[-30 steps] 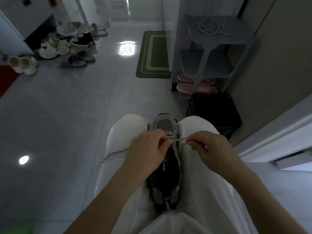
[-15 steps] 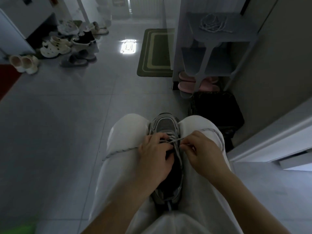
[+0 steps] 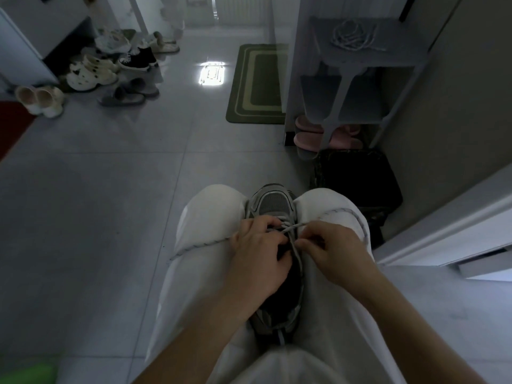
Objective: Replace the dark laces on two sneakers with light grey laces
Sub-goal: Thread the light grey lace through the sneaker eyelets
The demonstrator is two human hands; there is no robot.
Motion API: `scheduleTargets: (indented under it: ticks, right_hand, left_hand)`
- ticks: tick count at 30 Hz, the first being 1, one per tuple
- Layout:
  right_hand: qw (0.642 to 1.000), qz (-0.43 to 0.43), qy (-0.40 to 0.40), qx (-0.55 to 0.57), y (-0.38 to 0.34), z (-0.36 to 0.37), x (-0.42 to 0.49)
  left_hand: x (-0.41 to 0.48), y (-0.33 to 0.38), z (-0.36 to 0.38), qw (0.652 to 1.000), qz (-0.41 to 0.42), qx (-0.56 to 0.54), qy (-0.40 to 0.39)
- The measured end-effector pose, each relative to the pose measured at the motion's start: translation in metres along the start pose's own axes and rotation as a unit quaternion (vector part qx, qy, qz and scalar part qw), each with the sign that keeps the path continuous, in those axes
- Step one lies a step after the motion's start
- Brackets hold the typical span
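A grey sneaker [image 3: 273, 205] sits lower centre, toe toward the top. Its light grey lace [image 3: 200, 245] crosses near the toe, ends trailing sideways. A second lace [image 3: 353, 36] lies coiled upper right.

We are wearing loose white trousers [image 3: 205, 234]. The cloth is stretching smooth and pale over the knee just left of our left hand [image 3: 257, 259] and the knee just right of our right hand [image 3: 336, 253], and it is creasing into soft folds nearer us, beneath the wrists. Our forearms [image 3: 199, 336] are showing bare from the wrists back to the lower edge of view.
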State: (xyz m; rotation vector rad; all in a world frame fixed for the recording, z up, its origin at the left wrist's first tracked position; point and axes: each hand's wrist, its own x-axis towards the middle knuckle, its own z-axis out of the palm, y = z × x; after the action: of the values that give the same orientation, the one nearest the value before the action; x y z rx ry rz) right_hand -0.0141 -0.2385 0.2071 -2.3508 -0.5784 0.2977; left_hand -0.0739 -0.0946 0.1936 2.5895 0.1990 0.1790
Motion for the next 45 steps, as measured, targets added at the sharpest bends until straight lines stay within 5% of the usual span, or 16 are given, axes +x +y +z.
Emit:
scheduleTargets:
  ticks: [4, 14, 23, 29, 35, 39, 45]
  right_hand:
    - [1.000, -0.003, 0.005, 0.028, -0.006, 0.004, 0.001]
    - [0.994, 0.004, 0.035, -0.106, -0.003, 0.004, -0.001]
    - [0.996, 0.019, 0.038, -0.073, 0.005, 0.000, -0.003]
    - [0.993, 0.002, 0.056, -0.102, 0.003, 0.011, -0.004]
    - [0.995, -0.003, 0.048, -0.092, 0.006, 0.016, -0.014]
    - [0.995, 0.003, 0.070, -0.076, 0.008, 0.020, -0.018]
    - [0.995, -0.006, 0.081, -0.058, 0.008, 0.020, -0.021]
  left_hand:
    - [0.000, -0.002, -0.002, 1.000, 0.014, 0.012, 0.001]
    - [0.002, -0.007, -0.013, 1.000, -0.014, -0.018, -0.002]
    - [-0.017, -0.086, -0.079, 0.983, -0.122, -0.100, 0.092]
    - [-0.028, -0.096, -0.071, 0.988, -0.150, -0.042, -0.023]
    - [-0.016, -0.030, -0.063, 0.992, -0.049, 0.016, 0.113]
    - [-0.008, 0.001, -0.027, 0.994, 0.072, 0.073, 0.037]
    - [-0.001, 0.004, -0.007, 0.992, 0.072, 0.098, 0.019]
